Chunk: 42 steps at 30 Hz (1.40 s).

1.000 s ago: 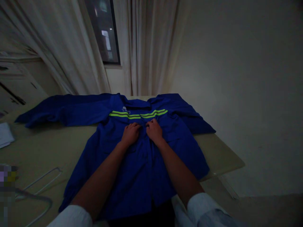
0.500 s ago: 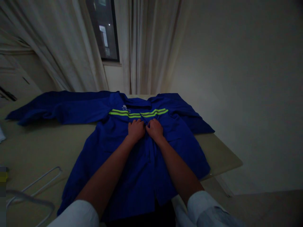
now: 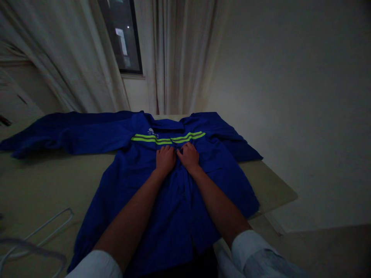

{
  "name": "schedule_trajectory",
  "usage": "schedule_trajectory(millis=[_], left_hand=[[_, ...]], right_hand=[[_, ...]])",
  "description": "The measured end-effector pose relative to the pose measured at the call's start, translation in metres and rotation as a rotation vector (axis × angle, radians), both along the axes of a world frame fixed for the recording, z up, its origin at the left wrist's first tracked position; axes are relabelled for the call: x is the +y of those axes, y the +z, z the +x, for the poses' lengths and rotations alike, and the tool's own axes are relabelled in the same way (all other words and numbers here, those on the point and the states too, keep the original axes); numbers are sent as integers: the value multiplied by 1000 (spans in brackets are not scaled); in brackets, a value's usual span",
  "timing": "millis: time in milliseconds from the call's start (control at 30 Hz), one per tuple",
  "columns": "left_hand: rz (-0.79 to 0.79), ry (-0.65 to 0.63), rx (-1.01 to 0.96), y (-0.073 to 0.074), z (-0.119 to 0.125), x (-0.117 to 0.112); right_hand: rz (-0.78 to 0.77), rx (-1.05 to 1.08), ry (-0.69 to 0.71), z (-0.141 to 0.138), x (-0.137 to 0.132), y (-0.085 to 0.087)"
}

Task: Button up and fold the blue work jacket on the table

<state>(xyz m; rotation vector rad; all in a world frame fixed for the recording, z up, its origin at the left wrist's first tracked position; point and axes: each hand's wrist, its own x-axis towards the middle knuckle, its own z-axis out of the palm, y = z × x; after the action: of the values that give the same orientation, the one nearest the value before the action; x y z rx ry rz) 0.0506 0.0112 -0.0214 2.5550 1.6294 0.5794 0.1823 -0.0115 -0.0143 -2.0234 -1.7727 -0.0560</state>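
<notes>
Head view, blue jacket (image 3: 182, 216), spread flat (lime stripes (image 3: 147, 138))

1. The person's got a long-sleeved white shirt on, pretty baggy-looking fabric, and the left sleeve (image 3: 94, 265) ends in a soft, loose edge.
2. The right sleeve (image 3: 252, 247) is white too, with a bluish-grey stretch (image 3: 269, 264) further along; tough to say if that's shadow in this dim light.
3. Left forearm (image 3: 127, 220) and right forearm (image 3: 220, 204) are bare past the cuffs.
4. Left hand (image 3: 165, 160) and right hand (image 3: 188, 157) are bare as well, no gloves.

2 hands (image 3: 165, 160) — 1 blue work jacket (image 3: 179, 208) — 2 yellow-green reflective stripes (image 3: 147, 138)
</notes>
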Motion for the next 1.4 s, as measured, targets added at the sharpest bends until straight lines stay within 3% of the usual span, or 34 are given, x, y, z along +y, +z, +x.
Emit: schedule_trajectory(millis=[267,633,967,1400], left_hand=[[-46,-7,-56,-6,-1,6],[-52,-15,-140,-1,-4,5],[-85,-34,-183,-3,-5,11],[-108,-43,-209,-1,-6,10]], right_hand=[[37,120,73,10,8,-16],[127,188,5,3,9,-10],[146,226,175,6,13,-19],[119,266,171,6,11,-15]])
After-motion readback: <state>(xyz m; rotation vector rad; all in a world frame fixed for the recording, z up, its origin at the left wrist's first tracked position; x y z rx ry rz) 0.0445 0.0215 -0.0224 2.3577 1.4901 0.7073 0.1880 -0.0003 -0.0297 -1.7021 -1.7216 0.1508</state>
